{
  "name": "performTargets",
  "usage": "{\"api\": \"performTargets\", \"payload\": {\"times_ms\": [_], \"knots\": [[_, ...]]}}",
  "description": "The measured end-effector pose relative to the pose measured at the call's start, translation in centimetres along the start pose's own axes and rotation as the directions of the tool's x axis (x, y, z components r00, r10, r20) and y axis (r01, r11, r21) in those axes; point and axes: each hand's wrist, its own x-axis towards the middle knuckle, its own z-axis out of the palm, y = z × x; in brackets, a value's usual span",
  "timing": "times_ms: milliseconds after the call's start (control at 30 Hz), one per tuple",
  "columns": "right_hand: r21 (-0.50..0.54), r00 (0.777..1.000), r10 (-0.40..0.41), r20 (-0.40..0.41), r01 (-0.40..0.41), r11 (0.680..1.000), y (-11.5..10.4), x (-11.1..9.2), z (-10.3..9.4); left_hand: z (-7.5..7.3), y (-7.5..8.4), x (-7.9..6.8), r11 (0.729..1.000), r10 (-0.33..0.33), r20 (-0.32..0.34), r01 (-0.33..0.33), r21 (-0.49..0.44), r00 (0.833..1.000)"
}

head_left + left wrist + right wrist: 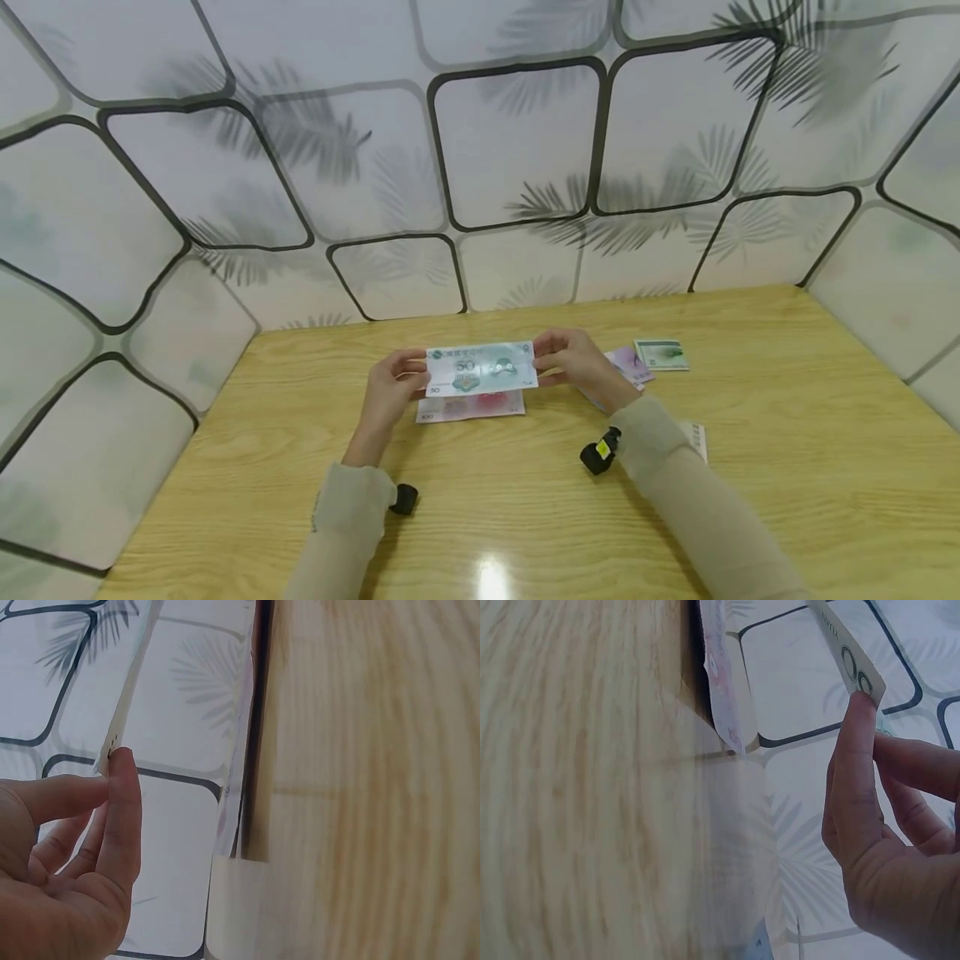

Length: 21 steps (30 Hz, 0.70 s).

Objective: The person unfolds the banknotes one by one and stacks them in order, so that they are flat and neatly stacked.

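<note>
Pale green 50 banknote (pixel 482 369), held above the wooden tabletop (pixel 487 483), partly hiding a pink 100 banknote (pixel 471 407); the fingers (pixel 124 825) of the left hand (pixel 386 392) and right hand (pixel 583 365) pinch it (opposite ends).

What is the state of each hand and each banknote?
Left hand: pinching left end of 50 note.
Right hand: pinching its right end.
50 note: held raised, unfolded.
100 note: low, partly hidden behind 50 note.
Purple note: on table, partly hidden.
Green note: on table.
Pale note: partly hidden by right sleeve.
</note>
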Motion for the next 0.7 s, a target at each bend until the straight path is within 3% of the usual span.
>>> {"api": "performTargets", "payload": {"times_ms": [300, 700], "knots": [[-0.028, 0.999, 0.038, -0.021, -0.038, 0.999, 0.4, 0.7, 0.9, -0.8, -0.2, 0.0, 0.999, -0.038, 0.029, 0.037, 0.004, 0.999], [-0.063, 0.997, 0.073, -0.038, -0.075, 0.995, 0.4, 1.3, 1.3, -1.3, -0.5, 0.0, 0.999, -0.039, 0.052, 0.040, -0.001, 0.998]]}}
